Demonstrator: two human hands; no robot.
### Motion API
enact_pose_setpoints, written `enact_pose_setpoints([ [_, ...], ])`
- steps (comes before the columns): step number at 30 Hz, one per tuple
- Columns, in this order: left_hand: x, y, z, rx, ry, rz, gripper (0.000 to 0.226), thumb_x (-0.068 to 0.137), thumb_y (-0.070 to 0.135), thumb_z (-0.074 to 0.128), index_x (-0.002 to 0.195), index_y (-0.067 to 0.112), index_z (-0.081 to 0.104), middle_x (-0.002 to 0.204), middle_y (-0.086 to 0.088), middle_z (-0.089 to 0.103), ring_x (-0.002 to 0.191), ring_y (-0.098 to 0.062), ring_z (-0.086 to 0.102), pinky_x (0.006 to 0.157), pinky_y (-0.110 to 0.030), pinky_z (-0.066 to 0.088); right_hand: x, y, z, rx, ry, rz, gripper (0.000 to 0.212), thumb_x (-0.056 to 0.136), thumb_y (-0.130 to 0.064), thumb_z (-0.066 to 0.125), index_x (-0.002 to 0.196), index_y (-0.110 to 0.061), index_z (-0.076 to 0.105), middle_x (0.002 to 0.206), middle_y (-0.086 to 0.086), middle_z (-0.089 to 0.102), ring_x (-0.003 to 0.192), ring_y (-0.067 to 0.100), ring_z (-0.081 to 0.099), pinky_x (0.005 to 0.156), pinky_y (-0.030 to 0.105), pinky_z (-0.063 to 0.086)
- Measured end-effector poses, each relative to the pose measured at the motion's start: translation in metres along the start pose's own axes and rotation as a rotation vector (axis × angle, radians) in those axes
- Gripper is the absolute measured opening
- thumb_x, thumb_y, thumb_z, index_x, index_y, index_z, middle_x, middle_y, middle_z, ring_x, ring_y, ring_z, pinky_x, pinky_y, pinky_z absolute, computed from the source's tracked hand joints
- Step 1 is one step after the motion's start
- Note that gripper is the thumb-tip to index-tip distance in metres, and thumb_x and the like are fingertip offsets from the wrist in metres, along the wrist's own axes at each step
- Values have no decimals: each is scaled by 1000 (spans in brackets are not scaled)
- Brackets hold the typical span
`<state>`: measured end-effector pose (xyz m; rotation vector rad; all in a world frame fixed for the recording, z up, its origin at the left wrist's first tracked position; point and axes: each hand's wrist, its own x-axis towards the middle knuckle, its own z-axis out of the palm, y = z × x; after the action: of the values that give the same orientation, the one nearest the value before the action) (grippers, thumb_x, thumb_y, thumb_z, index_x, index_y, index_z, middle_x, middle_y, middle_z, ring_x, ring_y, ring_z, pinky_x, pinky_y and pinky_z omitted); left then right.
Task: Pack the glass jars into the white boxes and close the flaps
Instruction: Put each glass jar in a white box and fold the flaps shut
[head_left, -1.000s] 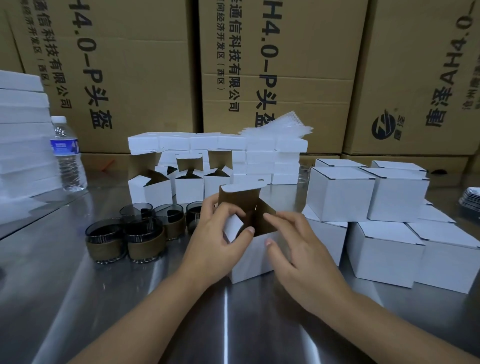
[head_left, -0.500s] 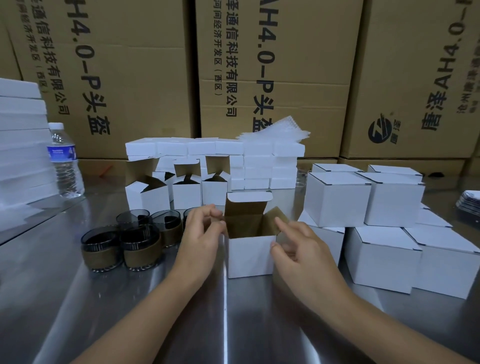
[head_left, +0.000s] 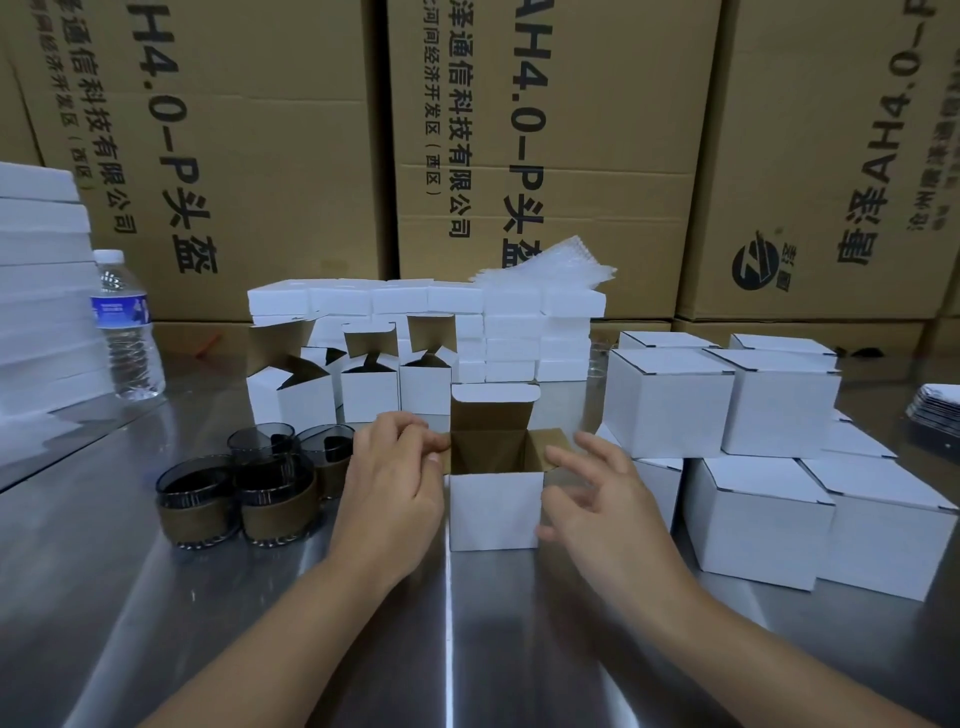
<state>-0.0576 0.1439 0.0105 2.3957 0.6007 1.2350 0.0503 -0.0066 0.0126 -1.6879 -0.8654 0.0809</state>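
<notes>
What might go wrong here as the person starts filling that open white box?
The glass jars stand packed together beside the left hand; lifting one may knock its neighbours. The open box is light and neither hand grips it, so a jar lowered in may tip it. The right hand is close to the stacked closed boxes.

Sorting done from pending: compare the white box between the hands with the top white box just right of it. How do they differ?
The box between the hands stands open, lid flap upright, brown inside showing; the box to its right is shut, all white. The open box sits on the steel table; the shut box is stacked on other boxes. The left hand touches the open box's edge; no hand touches the shut one. Both are white cube-like cartons.
</notes>
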Motion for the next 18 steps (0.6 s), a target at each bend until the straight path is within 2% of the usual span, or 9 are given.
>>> enact_pose_setpoints([
  [2, 0, 4, -3, 40, 6, 33, 31, 93, 26, 35, 105, 17, 62, 105, 12, 49, 104, -3, 38, 88, -20, 29, 1, -1, -4, -82, -15, -34, 35, 87, -19, 57, 121, -26, 61, 132, -18, 37, 85, -4, 59, 87, 31, 53],
  [4, -1, 8, -4, 55, 7, 32, 41, 87, 32, 31, 107, 18, 64, 100, 14, 52, 97, -4, 44, 84, -22, 33, 1, -1, -8, -202, -46, -85, 32, 89, -29, 55, 120, -33, 58, 126, -19, 40, 87, -10, 54, 80, 12, 45],
  [5, -1, 9, -5, 51, 3, 24, 44, 86, 35, 30, 107, 19, 65, 100, 15, 53, 95, -4, 46, 82, -22, 35, 0, -1, -10, -266, -67, -104, 30, 90, -35, 54, 120, -35, 55, 122, -20, 41, 87, -10, 53, 76, 7, 40],
  [7, -2, 11, -6, 57, 7, 17, 45, 86, 41, 30, 108, 23, 65, 99, 16, 54, 91, -2, 48, 75, -20, 37, -2, -2, -12, -346, -99, -115, 26, 91, -46, 48, 114, -37, 50, 115, -22, 44, 90, -6, 52, 73, 9, 37],
  [9, -1, 13, -7, 76, 24, 29, 44, 87, 44, 31, 106, 25, 65, 98, 15, 57, 87, 0, 48, 70, -16, 38, -3, -5, -13, -370, -95, -117, 25, 88, -54, 42, 103, -35, 49, 109, -20, 50, 94, -1, 51, 74, 19, 39],
  [11, -1, 15, -9, 94, 37, 51, 45, 87, 49, 32, 104, 27, 67, 96, 13, 62, 83, 0, 49, 68, -14, 40, -4, -8, -14, -374, -72, -124, 28, 85, -58, 37, 93, -34, 48, 99, -18, 54, 87, 1, 52, 71, 23, 41],
  [14, -2, 20, -13, 98, 89, 74, 61, 83, 63, 25, 103, 29, 71, 88, 12, 67, 75, 1, 50, 63, -15, 40, -5, -9, -14, -380, -22, -133, 26, 87, -55, 40, 81, -30, 48, 82, -14, 56, 71, 4, 52, 62, 23, 39],
  [18, -2, 25, -18, 113, 84, 58, 73, 78, 71, 18, 117, 33, 68, 82, 11, 67, 67, 2, 48, 60, -13, 38, -2, -10, -14, -311, 10, -80, 11, 81, -42, 53, 79, -31, 51, 77, -13, 59, 65, 5, 52, 62, 26, 41],
])
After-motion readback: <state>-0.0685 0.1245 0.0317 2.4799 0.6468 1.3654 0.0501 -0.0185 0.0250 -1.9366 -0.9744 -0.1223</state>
